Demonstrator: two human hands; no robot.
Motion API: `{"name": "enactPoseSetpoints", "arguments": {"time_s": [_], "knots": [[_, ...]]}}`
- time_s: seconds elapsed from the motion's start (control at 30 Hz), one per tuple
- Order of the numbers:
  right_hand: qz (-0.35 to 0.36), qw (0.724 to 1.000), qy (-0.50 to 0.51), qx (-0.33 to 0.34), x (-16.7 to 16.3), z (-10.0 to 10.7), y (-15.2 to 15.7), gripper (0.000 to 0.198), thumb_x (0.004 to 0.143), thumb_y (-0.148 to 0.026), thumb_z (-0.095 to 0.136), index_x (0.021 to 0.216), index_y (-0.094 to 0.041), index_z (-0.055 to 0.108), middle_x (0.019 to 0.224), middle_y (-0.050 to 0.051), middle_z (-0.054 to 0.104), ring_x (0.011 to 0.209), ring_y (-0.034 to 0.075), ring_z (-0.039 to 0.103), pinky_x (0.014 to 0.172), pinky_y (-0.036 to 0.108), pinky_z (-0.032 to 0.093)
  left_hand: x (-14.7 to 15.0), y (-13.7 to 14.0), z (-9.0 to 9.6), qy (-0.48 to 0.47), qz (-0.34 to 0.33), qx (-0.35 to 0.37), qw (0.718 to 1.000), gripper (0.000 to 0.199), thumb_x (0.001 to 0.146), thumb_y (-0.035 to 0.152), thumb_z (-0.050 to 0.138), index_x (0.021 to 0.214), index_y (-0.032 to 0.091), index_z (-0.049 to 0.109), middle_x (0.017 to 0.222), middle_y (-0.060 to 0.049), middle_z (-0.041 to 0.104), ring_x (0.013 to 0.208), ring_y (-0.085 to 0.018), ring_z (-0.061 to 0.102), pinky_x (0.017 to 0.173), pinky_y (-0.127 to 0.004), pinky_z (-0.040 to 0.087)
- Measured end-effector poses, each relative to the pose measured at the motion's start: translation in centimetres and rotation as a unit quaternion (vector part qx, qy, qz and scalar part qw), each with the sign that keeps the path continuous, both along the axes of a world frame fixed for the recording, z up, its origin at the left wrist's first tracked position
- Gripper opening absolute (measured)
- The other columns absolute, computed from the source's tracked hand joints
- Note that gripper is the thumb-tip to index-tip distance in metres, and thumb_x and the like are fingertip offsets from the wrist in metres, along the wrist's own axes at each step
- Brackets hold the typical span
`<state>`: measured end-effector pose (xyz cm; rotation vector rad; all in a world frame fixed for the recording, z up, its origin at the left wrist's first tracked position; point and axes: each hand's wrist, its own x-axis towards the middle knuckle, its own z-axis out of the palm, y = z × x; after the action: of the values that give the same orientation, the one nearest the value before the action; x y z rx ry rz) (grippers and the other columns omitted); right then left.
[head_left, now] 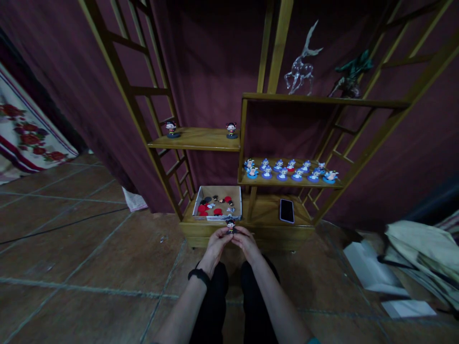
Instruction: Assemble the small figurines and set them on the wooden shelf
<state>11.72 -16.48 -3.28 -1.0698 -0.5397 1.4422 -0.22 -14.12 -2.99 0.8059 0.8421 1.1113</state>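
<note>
A small figurine [230,225] with dark hair buns and dark clothes is held upright between my two hands, just in front of the low shelf. My left hand [216,242] grips its base from the left, and my right hand [245,240] pinches it from the right. Right behind them sits an open cardboard box [234,193] holding several red, black and white figurine parts. Two similar figurines stand on the upper left shelf [195,138]: one figurine [171,129] at its left end, another figurine [231,130] at its right end.
Two rows of blue-and-white figurines [282,173] fill the middle right shelf. A phone [287,210] lies on the bottom shelf. A clear deer statue [301,67] and a dark green statue [351,76] stand on top. White boxes [373,270] and a pale bag [423,246] lie at right.
</note>
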Motion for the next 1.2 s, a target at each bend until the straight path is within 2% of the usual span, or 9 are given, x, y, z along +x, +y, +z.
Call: {"name": "enactPoseSetpoints", "arguments": {"time_s": [0.33, 0.77, 0.97, 1.2], "knots": [[0.010, 1.000, 0.004, 0.013, 0.2, 0.2, -0.4, 0.039, 0.053, -0.024, 0.071, 0.092, -0.022, 0.063, 0.091, 0.002, 0.068, 0.092, 0.021, 0.062, 0.082, 0.035, 0.047, -0.1, 0.0, -0.5, 0.022, 0.004, 0.005, 1.000, 0.037, 0.049, 0.018, 0.079, 0.083, 0.014, 0.065, 0.079, -0.005, 0.069, 0.075, -0.015, 0.062, 0.078, -0.030, 0.044], [0.034, 0.999, -0.012, -0.013, 0.2, 0.3, -0.5, 0.043, 0.053, -0.026, 0.071, 0.094, -0.022, 0.062, 0.091, 0.003, 0.068, 0.091, 0.020, 0.062, 0.081, 0.034, 0.046, -0.4, 0.3, -1.2, 0.093, 0.025, 0.045, 0.994, 0.034, 0.048, 0.021, 0.079, 0.079, 0.015, 0.065, 0.074, -0.002, 0.067, 0.068, -0.014, 0.059, 0.071, -0.028, 0.043], [0.034, 0.999, -0.005, -0.009, 0.5, 0.5, -0.8, 0.042, 0.052, -0.024, 0.071, 0.093, -0.022, 0.063, 0.090, 0.002, 0.068, 0.086, 0.019, 0.063, 0.080, 0.034, 0.047, -0.4, 0.2, -1.1, 0.077, -0.001, 0.049, 0.996, 0.034, 0.051, 0.022, 0.078, 0.082, 0.015, 0.065, 0.078, -0.004, 0.068, 0.072, -0.015, 0.060, 0.075, -0.030, 0.043], [0.037, 0.999, -0.010, -0.012, 0.7, 0.7, -0.8, 0.042, 0.051, -0.024, 0.072, 0.092, -0.023, 0.063, 0.095, 0.003, 0.067, 0.090, 0.020, 0.063, 0.081, 0.034, 0.047, -0.3, 0.1, -1.2, 0.060, -0.012, 0.038, 0.997, 0.034, 0.050, 0.022, 0.078, 0.081, 0.015, 0.066, 0.079, -0.005, 0.069, 0.075, -0.016, 0.061, 0.076, -0.030, 0.043]]}}
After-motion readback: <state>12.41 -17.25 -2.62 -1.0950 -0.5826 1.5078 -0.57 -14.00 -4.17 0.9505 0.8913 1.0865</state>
